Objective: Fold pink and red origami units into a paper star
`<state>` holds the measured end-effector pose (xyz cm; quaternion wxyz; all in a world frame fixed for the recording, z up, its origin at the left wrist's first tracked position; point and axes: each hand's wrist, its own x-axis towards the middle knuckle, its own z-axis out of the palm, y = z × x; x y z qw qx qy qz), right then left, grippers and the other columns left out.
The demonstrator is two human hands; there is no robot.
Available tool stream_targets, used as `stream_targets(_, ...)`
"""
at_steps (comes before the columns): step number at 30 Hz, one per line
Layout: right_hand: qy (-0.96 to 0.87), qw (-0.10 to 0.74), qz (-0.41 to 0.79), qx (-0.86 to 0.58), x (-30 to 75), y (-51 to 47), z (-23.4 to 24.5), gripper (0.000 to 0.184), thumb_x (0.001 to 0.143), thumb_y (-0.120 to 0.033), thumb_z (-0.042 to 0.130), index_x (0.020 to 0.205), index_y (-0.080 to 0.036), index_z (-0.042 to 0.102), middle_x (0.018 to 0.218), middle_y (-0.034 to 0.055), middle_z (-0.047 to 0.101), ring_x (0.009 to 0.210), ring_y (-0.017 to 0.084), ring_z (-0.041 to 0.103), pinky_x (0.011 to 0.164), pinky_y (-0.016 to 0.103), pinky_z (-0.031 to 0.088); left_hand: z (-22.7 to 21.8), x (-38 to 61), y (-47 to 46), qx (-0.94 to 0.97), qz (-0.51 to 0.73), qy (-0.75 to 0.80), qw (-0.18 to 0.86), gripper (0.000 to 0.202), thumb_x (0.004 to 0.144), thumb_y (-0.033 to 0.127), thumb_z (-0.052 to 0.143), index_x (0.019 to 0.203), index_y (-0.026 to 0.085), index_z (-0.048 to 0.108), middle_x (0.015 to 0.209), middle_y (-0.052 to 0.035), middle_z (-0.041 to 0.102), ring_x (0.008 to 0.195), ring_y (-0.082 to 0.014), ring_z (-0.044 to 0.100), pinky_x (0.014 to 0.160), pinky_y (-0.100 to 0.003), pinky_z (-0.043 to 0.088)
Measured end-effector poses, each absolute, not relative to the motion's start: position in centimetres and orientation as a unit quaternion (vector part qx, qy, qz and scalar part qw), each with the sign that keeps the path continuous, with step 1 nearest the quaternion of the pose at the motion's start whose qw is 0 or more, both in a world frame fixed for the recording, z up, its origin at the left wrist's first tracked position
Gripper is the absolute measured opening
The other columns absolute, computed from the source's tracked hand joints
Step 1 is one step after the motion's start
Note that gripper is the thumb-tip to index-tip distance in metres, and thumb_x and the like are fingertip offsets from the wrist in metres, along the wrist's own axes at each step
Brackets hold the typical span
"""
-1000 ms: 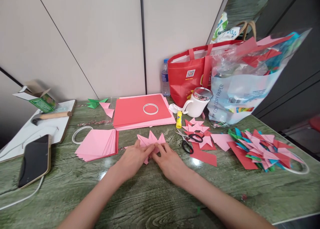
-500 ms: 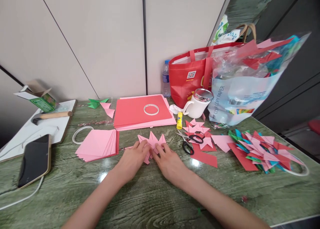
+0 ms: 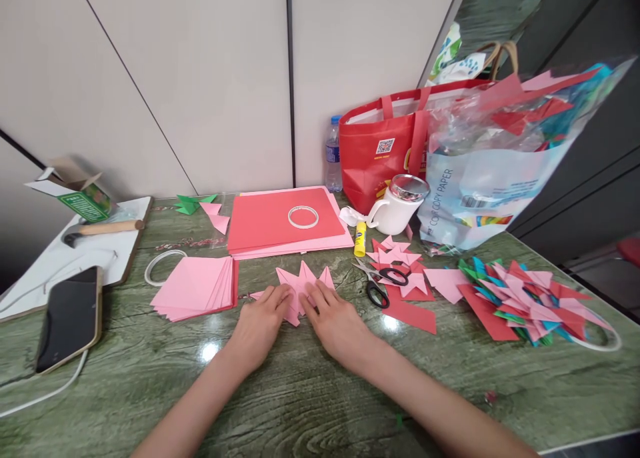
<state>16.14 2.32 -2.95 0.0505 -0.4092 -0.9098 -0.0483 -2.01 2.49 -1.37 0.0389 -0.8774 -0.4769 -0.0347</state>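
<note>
A pink folded paper piece (image 3: 303,284) with several pointed tips lies flat on the green table (image 3: 300,391). My left hand (image 3: 260,325) rests on its left side, fingers stretched flat on the paper. My right hand (image 3: 335,323) lies on its right side, fingers also flat and pressing down. Both hands cover the near half of the piece. A fanned stack of pink paper squares (image 3: 195,286) sits just left of my left hand. Black-handled scissors (image 3: 377,281) lie right of my right hand.
Red and pink sheets (image 3: 270,225) with a white ring (image 3: 303,217) lie behind. A glue stick (image 3: 359,238), white mug (image 3: 397,205), red bag (image 3: 385,148) and plastic paper bag (image 3: 490,171) stand at the back right. Folded coloured pieces (image 3: 525,298) pile right; a phone (image 3: 70,318) lies left.
Both hands have flattened out on the pink piece, fingers spreading from a pinching pose. The piece itself stays in place.
</note>
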Motion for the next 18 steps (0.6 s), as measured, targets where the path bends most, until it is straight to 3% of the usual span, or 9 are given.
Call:
stream_targets(6,-0.912,0.055,-0.055,-0.402,15.9,2.2,-3.2,0.044,0.085,-0.008,0.044,0.128,-0.002,0.046,0.133,0.0256,0.045,0.130,0.035,0.033,0.095,0.049,0.042,-1.9,-1.9,2.1,-0.873,-0.034,-0.482,0.062,0.029,0.085,0.006,0.043,0.109,0.014,0.057,0.115,-0.0117,0.058,0.101,-0.0217,0.056,0.059,-0.029,0.056)
stream_targets(14,-0.912,0.037,-0.052,-0.406,15.6,2.3,-2.8,0.045,0.086,-0.008,0.042,0.130,-0.003,0.043,0.133,0.0262,0.045,0.127,0.034,0.039,0.093,0.049,0.044,-1.6,-1.3,2.0,-0.870,-0.002,-0.488,0.075,0.042,0.085,0.005,0.041,0.124,0.017,0.049,0.131,-0.0106,0.052,0.110,-0.0199,0.053,0.074,-0.029,0.056)
stream_targets(18,-0.912,0.033,-0.058,-0.405,15.5,2.3,-2.7,0.043,0.087,-0.009,0.041,0.129,-0.001,0.043,0.131,0.0276,0.045,0.126,0.034,0.040,0.091,0.049,0.045,-1.3,-0.9,2.0,-0.868,0.016,-0.490,0.080,0.041,0.084,0.005,0.044,0.123,0.016,0.052,0.132,-0.0094,0.052,0.108,-0.0208,0.054,0.074,-0.029,0.057)
